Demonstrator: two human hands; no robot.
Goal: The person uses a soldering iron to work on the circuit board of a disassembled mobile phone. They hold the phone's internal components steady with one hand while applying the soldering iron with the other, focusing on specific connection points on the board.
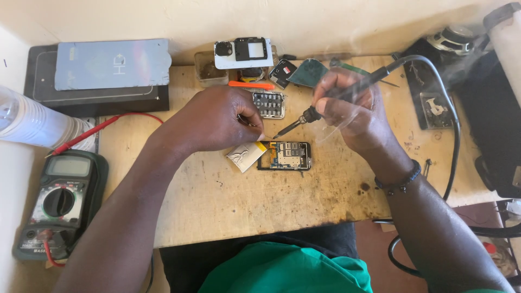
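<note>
Green cloth (287, 268) of the person's shirt fills the bottom edge of the head view, closest to the lens, with both forearms reaching up from it over a worn wooden surface (244, 201).

Left hand (217, 119) is curled, its fingertips pinched together just above the corner where a small silvery battery pack (247, 155) meets an opened phone (286, 155); whatever thin thing the pinch holds is too small to make out. Both battery and phone lie flat near the middle of the surface, touching each other, the phone's bare circuit board facing up.

Right hand (353, 111), with a dark beaded bracelet (399, 182) at the wrist, has its grip clenched around the handle of a soldering iron (325, 108). That iron slants down to the left, and its tip hovers just above the phone's top left corner, near the left fingertips. A black cable (453, 135) runs from the iron's handle around the right edge of the surface.

Behind the hands lie a second opened phone frame (269, 104), an orange tool (251, 85) and a white phone back (243, 53). At the far left, a multimeter (59, 203) sits beside the surface with a red lead (103, 127) trailing from it, a clear plastic bottle (32, 122) lies on its side, and a grey panel (111, 64) rests on a black slab.
</note>
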